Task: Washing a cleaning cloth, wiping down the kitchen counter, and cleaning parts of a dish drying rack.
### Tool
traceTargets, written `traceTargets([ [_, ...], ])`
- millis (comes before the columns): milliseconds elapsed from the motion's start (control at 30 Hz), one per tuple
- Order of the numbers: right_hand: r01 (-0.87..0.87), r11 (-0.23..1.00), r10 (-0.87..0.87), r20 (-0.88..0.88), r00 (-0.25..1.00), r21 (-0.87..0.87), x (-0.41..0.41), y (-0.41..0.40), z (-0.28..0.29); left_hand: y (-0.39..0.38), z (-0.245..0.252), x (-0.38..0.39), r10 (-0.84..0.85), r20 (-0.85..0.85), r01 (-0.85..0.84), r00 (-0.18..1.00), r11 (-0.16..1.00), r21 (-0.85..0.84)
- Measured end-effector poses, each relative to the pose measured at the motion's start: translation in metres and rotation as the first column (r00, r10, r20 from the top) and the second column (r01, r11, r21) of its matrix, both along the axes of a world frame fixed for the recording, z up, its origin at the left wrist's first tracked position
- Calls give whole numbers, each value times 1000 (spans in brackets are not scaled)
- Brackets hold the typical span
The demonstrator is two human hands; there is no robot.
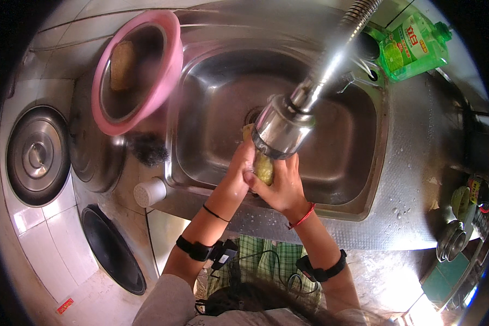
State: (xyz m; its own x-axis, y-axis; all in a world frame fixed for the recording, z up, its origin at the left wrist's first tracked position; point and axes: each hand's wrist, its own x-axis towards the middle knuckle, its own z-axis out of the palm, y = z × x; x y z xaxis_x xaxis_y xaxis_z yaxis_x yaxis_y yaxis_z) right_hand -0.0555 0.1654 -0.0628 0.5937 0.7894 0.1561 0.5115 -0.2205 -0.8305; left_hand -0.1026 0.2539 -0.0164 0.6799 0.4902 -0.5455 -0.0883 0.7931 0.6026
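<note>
Over the stainless steel sink (236,122), my left hand (242,166) and my right hand (284,186) are closed around a wet, yellow-green oblong thing (264,169). It may be a vegetable, but its kind cannot be told. The chrome head of a faucet (283,126) hangs just above it and hides its upper part and some of my fingers. My left fingers are mostly out of sight behind the faucet head. My right thumb lies across the near end of the yellow-green thing.
A pink basin (175,65) holding a brown block (122,65) stands left of the sink. Near it are a dark scouring pad (150,150), a white canister (150,192) and a metal lid (38,157). A green dish soap bottle (415,47) sits at the back right.
</note>
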Motion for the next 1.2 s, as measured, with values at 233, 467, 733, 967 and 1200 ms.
traceTargets([
  [233,28,993,-20,-76,997,114,9,9,-3,4,14,-6,-23,-109,18,994,999,-44],
  [467,89,995,-86,-48,995,52,6,13,-9,-4,18,-6,-29,-204,27,979,1000,-15],
  [733,65,984,-82,99,992,163,17,17,-12,-2,7,-5,-79,76,76,994,996,36],
  [967,39,997,-28,-167,986,64,28,3,-12,-4,-12,1,-89,-277,105,957,993,44],
  [1200,274,941,-23,-770,638,199,11,-1,-8,-5,-26,-1,-7,-52,22,999,955,294],
])
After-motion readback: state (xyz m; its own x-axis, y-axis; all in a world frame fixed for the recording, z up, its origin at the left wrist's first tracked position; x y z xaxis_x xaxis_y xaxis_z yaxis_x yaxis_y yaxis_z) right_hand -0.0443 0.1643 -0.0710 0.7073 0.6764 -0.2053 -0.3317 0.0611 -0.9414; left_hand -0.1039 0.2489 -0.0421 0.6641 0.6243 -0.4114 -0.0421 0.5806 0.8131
